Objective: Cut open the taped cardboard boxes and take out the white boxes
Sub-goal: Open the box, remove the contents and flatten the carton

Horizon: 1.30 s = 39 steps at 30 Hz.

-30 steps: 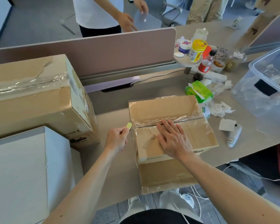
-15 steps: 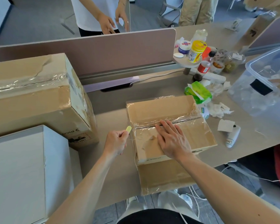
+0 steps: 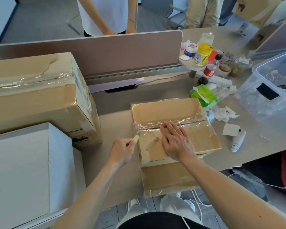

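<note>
A small taped cardboard box [image 3: 203, 138] stands at the desk's front edge, its top seam covered in clear tape. My right hand [image 3: 177, 142] lies flat on the box top, fingers straight, fingertips at the seam. My left hand [image 3: 122, 150] grips a small yellow-green cutter [image 3: 136, 138], whose tip is at the left end of the seam. A large taped cardboard box [image 3: 36, 100] sits at the left. In front of it stands a white box [image 3: 23, 176].
A pink divider panel [image 3: 106, 53] runs along the back, with a person standing behind it. To the right lie a green wipes pack [image 3: 203, 95], crumpled tissues [image 3: 224, 113], bottles and jars [image 3: 203, 55], a white thermometer [image 3: 237, 141] and a clear plastic bin [image 3: 271, 90].
My left hand with the cutter has edged right and up to the left end of the box's taped seam. My right hand stays flat on the box top.
</note>
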{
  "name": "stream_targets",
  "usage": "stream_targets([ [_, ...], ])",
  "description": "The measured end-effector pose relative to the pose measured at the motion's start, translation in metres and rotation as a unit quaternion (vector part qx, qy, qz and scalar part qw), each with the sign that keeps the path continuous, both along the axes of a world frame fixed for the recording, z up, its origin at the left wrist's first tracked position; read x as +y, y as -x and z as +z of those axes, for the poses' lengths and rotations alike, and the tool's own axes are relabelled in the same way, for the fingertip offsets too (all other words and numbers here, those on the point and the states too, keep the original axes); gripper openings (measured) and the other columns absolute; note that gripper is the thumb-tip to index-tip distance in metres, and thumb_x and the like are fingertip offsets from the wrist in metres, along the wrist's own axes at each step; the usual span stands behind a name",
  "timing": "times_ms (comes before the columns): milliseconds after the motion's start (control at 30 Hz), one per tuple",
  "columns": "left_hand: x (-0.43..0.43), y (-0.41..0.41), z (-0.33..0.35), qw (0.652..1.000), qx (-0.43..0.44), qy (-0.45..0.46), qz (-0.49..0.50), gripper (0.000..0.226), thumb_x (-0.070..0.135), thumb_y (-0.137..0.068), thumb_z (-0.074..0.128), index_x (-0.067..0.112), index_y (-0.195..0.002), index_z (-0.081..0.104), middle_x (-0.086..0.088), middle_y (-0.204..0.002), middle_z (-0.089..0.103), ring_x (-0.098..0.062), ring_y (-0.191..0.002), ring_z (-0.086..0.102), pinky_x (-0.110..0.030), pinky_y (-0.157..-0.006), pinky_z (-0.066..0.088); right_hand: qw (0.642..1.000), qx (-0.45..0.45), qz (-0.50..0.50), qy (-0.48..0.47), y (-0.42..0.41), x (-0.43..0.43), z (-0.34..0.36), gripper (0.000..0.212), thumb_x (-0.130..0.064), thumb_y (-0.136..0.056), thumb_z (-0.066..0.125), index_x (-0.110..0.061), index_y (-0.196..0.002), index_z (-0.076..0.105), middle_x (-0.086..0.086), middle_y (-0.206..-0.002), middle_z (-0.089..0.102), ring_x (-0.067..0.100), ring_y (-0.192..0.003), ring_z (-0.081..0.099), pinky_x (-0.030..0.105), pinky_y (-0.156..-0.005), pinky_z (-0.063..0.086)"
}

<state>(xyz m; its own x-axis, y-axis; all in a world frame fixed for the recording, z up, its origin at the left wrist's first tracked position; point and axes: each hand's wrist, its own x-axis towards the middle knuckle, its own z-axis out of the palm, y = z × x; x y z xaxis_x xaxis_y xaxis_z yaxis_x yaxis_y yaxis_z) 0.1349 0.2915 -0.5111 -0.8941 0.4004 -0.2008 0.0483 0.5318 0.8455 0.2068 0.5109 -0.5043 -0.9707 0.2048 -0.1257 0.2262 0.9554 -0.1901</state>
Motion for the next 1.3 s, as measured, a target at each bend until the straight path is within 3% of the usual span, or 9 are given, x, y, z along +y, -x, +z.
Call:
stream_targets([
  [167,-0.001,-0.021,-0.004,0.999,0.032,-0.011,-0.008,0.049,0.021,-0.097,0.059,0.007,-0.052,0.044,0.008,-0.047,0.031,-0.010,-0.046,0.024,-0.031,-0.048,0.018,1.000,-0.007,-0.003,0.000,0.001,0.000,0.000,0.072,-0.051,-0.090,0.000,-0.031,-0.154,0.028,-0.007,-0.164,0.016,0.014,-0.151,0.007,0.038,-0.122,0.007],
  [333,-0.011,-0.015,0.009,0.995,0.066,-0.047,0.056,0.043,0.026,-0.091,0.052,0.015,-0.052,0.036,0.009,-0.045,0.030,-0.008,-0.045,0.025,-0.026,-0.046,0.016,1.000,-0.006,0.000,0.005,0.000,0.000,0.003,0.073,-0.051,-0.090,-0.001,-0.030,-0.154,0.027,-0.007,-0.164,0.015,0.014,-0.151,0.006,0.037,-0.122,0.005],
  [433,-0.007,-0.005,0.016,0.994,0.097,-0.009,0.054,0.041,0.027,-0.088,0.048,0.022,-0.051,0.031,0.007,-0.043,0.030,-0.011,-0.044,0.027,-0.024,-0.045,0.016,1.000,-0.006,0.002,0.008,0.000,0.000,0.004,0.075,-0.052,-0.089,-0.002,-0.030,-0.154,0.028,-0.007,-0.164,0.015,0.014,-0.151,0.006,0.037,-0.122,0.004],
  [733,0.009,0.000,0.021,0.980,0.145,0.136,0.014,0.039,0.027,-0.085,0.040,0.018,-0.049,0.026,-0.001,-0.044,0.030,-0.032,-0.051,0.031,-0.034,-0.046,0.016,1.000,0.002,0.003,0.013,-0.002,0.001,0.002,0.074,-0.051,-0.090,-0.001,-0.030,-0.153,0.030,-0.007,-0.164,0.016,0.014,-0.151,0.007,0.037,-0.121,0.005],
  [833,0.011,-0.002,0.029,0.969,0.179,0.172,0.002,0.046,0.014,-0.090,0.048,0.015,-0.049,0.026,-0.010,-0.050,0.043,-0.042,-0.056,0.047,-0.036,-0.047,0.014,1.000,0.007,0.000,0.010,-0.002,0.001,0.000,0.071,-0.050,-0.091,0.002,-0.030,-0.152,0.033,-0.006,-0.163,0.019,0.015,-0.151,0.010,0.038,-0.121,0.008],
  [900,0.011,-0.004,0.034,0.964,0.189,0.189,-0.006,0.043,0.007,-0.091,0.051,0.010,-0.051,0.036,-0.014,-0.057,0.050,-0.044,-0.062,0.055,-0.035,-0.052,0.016,1.000,0.007,-0.001,0.010,-0.003,0.001,-0.001,0.070,-0.050,-0.092,0.003,-0.030,-0.152,0.032,-0.006,-0.163,0.020,0.015,-0.151,0.011,0.039,-0.122,0.008],
  [1100,0.014,-0.007,0.042,0.957,0.170,0.233,-0.017,0.033,0.013,-0.093,0.049,-0.005,-0.067,0.058,-0.022,-0.073,0.063,-0.039,-0.074,0.062,-0.032,-0.054,0.022,1.000,0.009,0.001,0.002,-0.005,0.000,-0.002,0.069,-0.048,-0.092,0.003,-0.029,-0.152,0.032,-0.006,-0.162,0.021,0.016,-0.151,0.012,0.040,-0.122,0.010],
  [1233,0.012,-0.013,0.045,0.957,0.160,0.239,-0.026,0.034,0.014,-0.093,0.050,-0.002,-0.064,0.055,-0.020,-0.066,0.059,-0.038,-0.069,0.061,-0.031,-0.051,0.018,1.000,0.012,-0.003,-0.001,-0.005,0.000,-0.004,0.068,-0.048,-0.093,0.004,-0.029,-0.152,0.033,-0.007,-0.162,0.022,0.015,-0.151,0.012,0.040,-0.122,0.011],
  [1300,0.011,-0.016,0.046,0.961,0.142,0.235,-0.025,0.035,0.014,-0.094,0.049,0.006,-0.060,0.047,-0.012,-0.053,0.046,-0.033,-0.059,0.053,-0.029,-0.047,0.019,1.000,0.011,-0.002,-0.004,-0.004,0.001,-0.004,0.068,-0.048,-0.094,0.004,-0.029,-0.152,0.033,-0.007,-0.162,0.021,0.015,-0.151,0.012,0.039,-0.122,0.010],
])
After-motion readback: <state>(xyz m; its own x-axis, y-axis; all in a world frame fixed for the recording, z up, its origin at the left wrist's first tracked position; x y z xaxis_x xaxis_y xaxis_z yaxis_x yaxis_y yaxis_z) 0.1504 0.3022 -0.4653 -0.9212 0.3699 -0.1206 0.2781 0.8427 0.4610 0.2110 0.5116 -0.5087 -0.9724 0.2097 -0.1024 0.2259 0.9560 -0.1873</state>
